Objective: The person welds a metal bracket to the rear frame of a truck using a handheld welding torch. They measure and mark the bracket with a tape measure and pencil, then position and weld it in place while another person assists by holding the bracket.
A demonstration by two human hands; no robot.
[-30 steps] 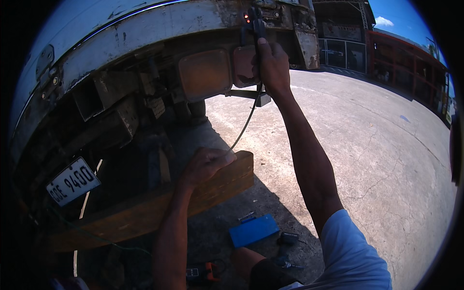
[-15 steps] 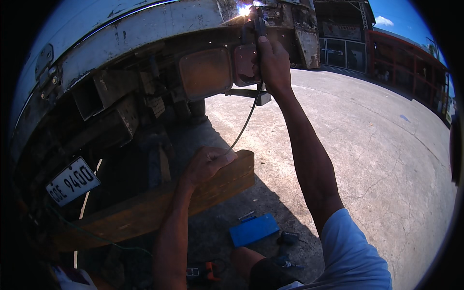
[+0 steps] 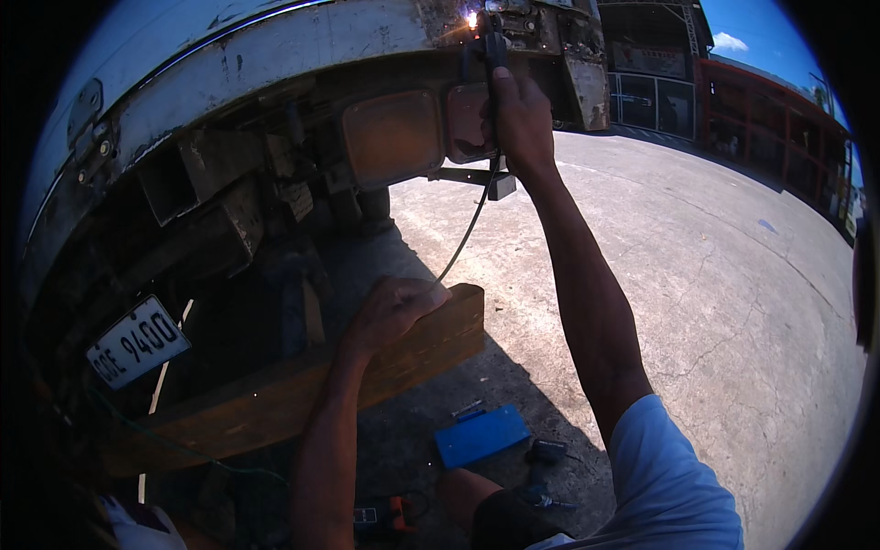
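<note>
Reaching up with our right hand (image 3: 518, 124), we have the fingers wrapped fully around the dark handle of a welding electrode holder (image 3: 490, 55), thumb laid along its shaft. The holder points upward, and its tip meets the rusted underside of the vehicle's rear frame (image 3: 367, 37), where a bright arc spark (image 3: 472, 18) glows at the contact point. A black cable (image 3: 467, 229) hangs from the holder's base, runs down past the right wrist and reaches our left hand (image 3: 394, 312).

The left hand is closed into a loose fist with the cable passing into it; the fist rests on the top edge of an orange-brown beam (image 3: 275, 394) that runs diagonally below the frame. We cannot tell how firmly the cable is pinched.

Just left of the holder sit two amber tail lamp lenses (image 3: 394, 137), the smaller one touching the right hand's fingers. A white number plate (image 3: 137, 341) hangs tilted at lower left, well apart from both hands.

On the concrete ground (image 3: 715, 275), near our knee, lies a blue flat case (image 3: 481, 435), with a small dark object (image 3: 548, 449) just beside it to the right. An orange-and-black tool (image 3: 390, 515) lies at the lower edge, partly hidden by the left forearm.
</note>
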